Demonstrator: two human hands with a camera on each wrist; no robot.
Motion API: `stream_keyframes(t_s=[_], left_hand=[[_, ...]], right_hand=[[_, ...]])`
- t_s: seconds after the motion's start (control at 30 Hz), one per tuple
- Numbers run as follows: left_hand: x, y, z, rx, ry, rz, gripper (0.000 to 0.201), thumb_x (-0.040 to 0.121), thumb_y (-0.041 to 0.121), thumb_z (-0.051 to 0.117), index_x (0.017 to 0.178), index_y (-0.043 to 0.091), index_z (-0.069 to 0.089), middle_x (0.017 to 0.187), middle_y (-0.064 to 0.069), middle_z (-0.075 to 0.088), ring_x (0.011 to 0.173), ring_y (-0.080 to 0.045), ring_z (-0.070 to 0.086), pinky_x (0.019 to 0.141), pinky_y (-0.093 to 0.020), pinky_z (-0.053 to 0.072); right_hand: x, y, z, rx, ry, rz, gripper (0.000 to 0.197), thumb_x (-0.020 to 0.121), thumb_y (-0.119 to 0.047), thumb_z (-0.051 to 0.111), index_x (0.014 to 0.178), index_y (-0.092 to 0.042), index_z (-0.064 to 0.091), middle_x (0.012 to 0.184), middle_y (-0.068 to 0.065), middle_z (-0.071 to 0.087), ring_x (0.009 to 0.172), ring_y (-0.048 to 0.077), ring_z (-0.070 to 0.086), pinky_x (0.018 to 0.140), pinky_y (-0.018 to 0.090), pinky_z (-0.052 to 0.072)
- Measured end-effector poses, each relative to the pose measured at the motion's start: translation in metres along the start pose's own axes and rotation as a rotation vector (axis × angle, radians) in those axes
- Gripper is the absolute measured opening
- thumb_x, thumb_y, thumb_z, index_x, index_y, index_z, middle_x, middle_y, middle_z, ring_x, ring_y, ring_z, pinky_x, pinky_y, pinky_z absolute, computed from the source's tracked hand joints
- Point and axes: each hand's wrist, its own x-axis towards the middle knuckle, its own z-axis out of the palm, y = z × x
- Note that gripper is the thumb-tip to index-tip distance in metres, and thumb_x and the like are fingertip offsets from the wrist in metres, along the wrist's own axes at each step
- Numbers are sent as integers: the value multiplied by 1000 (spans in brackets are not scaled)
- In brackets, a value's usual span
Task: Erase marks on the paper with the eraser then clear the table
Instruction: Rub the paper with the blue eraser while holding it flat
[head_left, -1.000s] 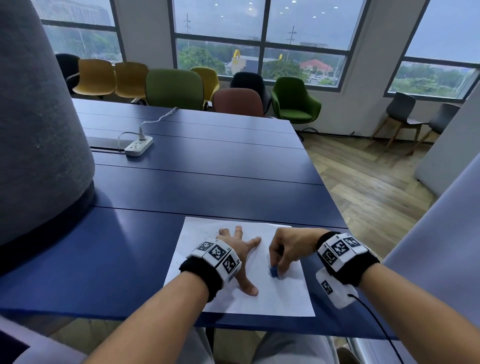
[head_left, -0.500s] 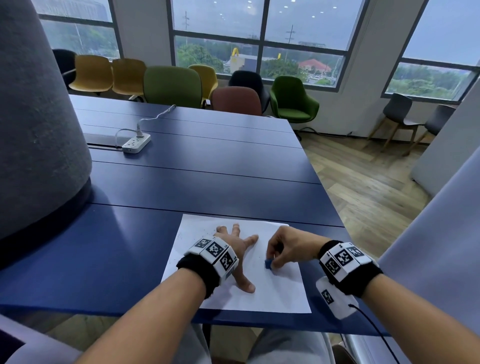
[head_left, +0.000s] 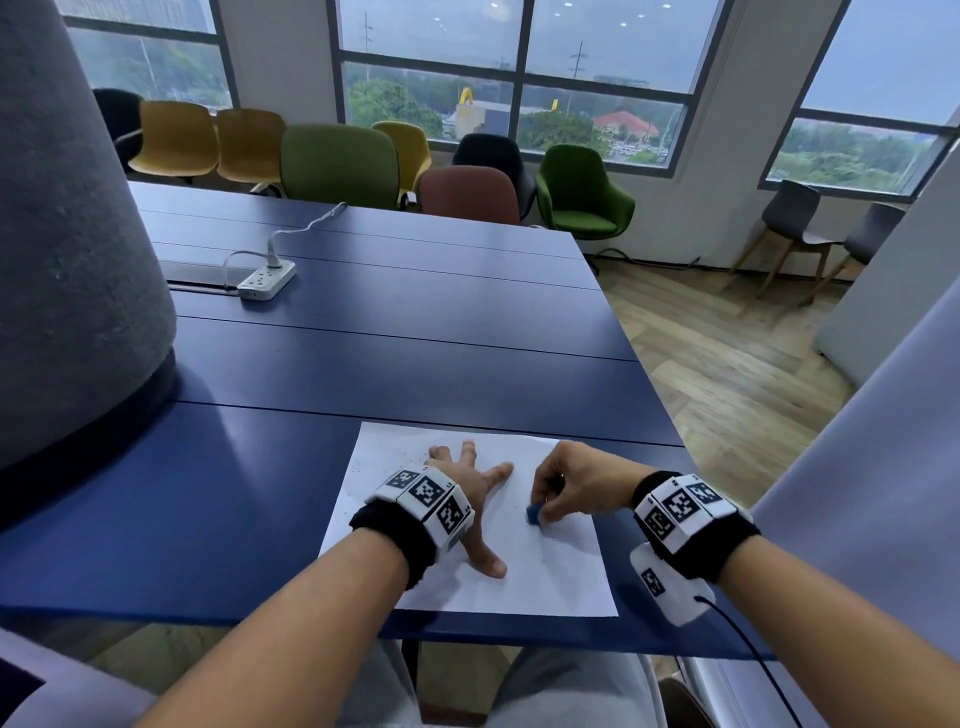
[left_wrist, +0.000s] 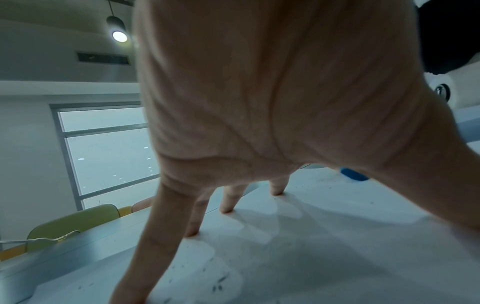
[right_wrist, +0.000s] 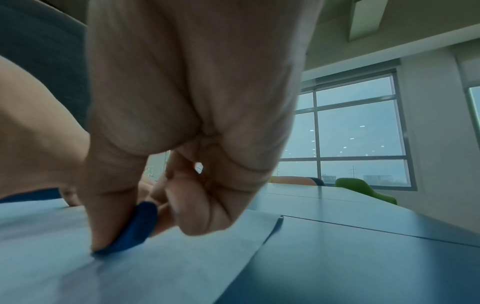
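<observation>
A white sheet of paper (head_left: 566, 582) lies near the front edge of the blue table (head_left: 395, 358). My left hand (head_left: 470, 480) lies spread on the sheet, straight fingers pressing it down; in the left wrist view the fingertips (left_wrist: 226, 209) touch the paper (left_wrist: 311, 246). My right hand (head_left: 563, 486) pinches a small blue eraser (head_left: 533, 514) between thumb and fingers and holds its lower end against the sheet. In the right wrist view the eraser (right_wrist: 135, 226) meets the paper (right_wrist: 155, 277) at its bottom corner. Dark eraser crumbs (head_left: 384, 462) dot the sheet's far left.
A tall grey felt-covered column (head_left: 67, 249) stands on the table at the left. A white power strip (head_left: 266, 281) with its cable lies farther back. Coloured chairs (head_left: 337, 161) line the far edge. The table's right edge drops to wooden floor (head_left: 727, 353).
My right hand has slid the eraser a short way away from me and left across the sheet, closer to the left hand. The left hand stays pressed on the paper.
</observation>
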Motion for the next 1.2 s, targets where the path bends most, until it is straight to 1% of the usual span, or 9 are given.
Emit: stream_keyframes(t_s=[0.2,0.27,0.37,0.53,0.6,0.73,0.9,1.07,1.2], left_hand=[[-1,0,-1,-13,-7,-4,133,55,73,80,151,50,-9,164,-6,-15,147,-47,0,112,-66,26],[-2,0,-2,-13,-5,-2,132,55,72,80,151,49,-8,164,-7,-14,147,-46,0,112,-65,26],[-2,0,-2,-21,-7,0,131,56,71,80,151,50,-8,164,-7,-14,148,-46,-1,113,-64,25],[-1,0,-2,-9,-11,-4,133,55,72,80,151,49,-9,164,-7,-14,147,-47,-1,112,-65,25],[-1,0,-2,-7,-9,1,133,55,72,80,152,49,-8,164,-7,-14,147,-47,0,112,-65,25],[-1,0,-2,-17,-11,-2,132,56,71,80,152,49,-8,164,-7,-14,147,-46,-2,113,-65,25],[-1,1,-2,-14,-20,-7,133,56,71,80,151,49,-9,164,-7,-16,147,-47,-2,112,-66,23],[-3,1,-3,-16,-10,-5,132,57,71,80,151,49,-8,164,-7,-14,148,-46,-2,114,-64,24],[-3,1,-2,-16,-10,-7,132,56,71,80,151,49,-9,164,-7,-15,147,-46,-2,113,-65,24]], right_hand=[[-4,-4,-6,-39,-159,31,9,76,-12,78,81,-16,72,67,-2,64,51,12,56,49,22,48],[0,-2,-9,24,-23,18,12,76,-10,77,86,-12,73,71,4,68,51,17,59,50,26,51],[3,6,-7,130,184,-11,13,77,-4,75,88,-9,69,68,7,67,43,14,57,46,25,49],[-9,4,-9,49,-149,25,14,76,-7,76,89,-10,76,67,3,67,55,16,57,49,23,51],[-5,2,-11,40,-121,34,13,76,-5,75,88,-11,77,66,3,67,55,14,58,49,23,51],[1,6,-7,120,65,17,12,74,-4,74,81,-13,77,71,13,68,60,25,59,50,27,52],[-4,1,-4,23,-110,13,13,76,-7,74,85,-14,77,74,12,70,59,22,59,52,27,52],[4,2,-4,107,97,-22,9,74,-6,75,82,-9,73,74,18,70,48,21,56,48,29,49],[-1,3,-3,-5,-106,6,10,73,-8,76,80,-16,75,67,4,66,55,18,55,52,26,45]])
